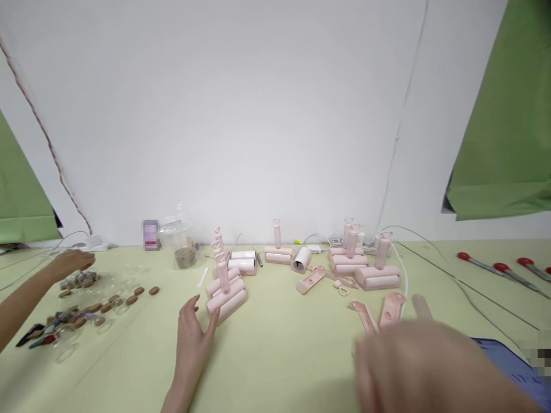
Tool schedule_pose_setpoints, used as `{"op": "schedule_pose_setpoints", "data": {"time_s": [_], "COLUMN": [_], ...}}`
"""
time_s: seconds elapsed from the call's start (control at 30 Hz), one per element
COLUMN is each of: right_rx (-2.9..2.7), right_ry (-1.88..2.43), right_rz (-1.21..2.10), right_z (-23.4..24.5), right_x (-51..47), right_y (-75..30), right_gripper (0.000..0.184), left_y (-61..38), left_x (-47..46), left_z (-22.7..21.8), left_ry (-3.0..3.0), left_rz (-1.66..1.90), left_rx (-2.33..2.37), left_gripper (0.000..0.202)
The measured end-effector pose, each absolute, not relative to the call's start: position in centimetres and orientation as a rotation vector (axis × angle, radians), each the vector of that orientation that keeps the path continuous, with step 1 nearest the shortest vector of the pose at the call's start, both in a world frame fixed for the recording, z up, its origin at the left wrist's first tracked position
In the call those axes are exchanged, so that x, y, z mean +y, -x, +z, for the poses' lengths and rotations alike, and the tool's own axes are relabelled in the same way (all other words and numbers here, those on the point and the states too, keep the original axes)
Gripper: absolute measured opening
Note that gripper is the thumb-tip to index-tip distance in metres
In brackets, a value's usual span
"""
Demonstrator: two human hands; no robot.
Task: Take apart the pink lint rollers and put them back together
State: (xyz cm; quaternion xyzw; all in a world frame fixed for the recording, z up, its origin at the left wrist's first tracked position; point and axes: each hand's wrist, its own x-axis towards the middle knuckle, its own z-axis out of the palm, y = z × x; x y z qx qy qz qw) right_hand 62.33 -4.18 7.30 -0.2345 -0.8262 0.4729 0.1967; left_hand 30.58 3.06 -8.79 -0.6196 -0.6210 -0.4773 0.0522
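My left hand point(192, 331) is open, thumb and fingers spread, just short of a pink lint roller point(227, 293) that lies on the pale green table point(275, 355) with its handle up. My right hand point(407, 367) is close to the camera and smeared by motion, with one finger raised. It hovers over two loose pink handles point(379, 312). More pink lint rollers point(365, 267) and white rolls point(243, 261) stand in a row further back.
Another person's hand point(71, 264) reaches over brown discs and clear pieces point(90, 301) at the left. A clear cup point(183, 246) stands behind. Red-headed tools point(499, 267) lie at the right, white cables run across, and a blue sheet point(512, 364) lies near my right arm.
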Motion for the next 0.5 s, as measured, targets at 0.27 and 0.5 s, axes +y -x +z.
{"op": "schedule_pose_setpoints", "data": {"time_s": [0.27,0.5], "right_rx": [-2.049,-1.810], "right_ry": [1.615,1.753], "right_rz": [0.749,0.714], "right_z": [4.7,0.0], "right_x": [13.8,16.9], "right_y": [-59.1,-62.3], "right_gripper": [0.063,0.043], "left_y": [-30.7,-31.4], "left_x": [2.9,1.8], "left_z": [-8.7,-8.1], "left_ry": [1.862,1.996], "left_rz": [-1.406,-1.453], "left_rx": [-1.541,-1.501], "left_gripper": [0.024,0.018]}}
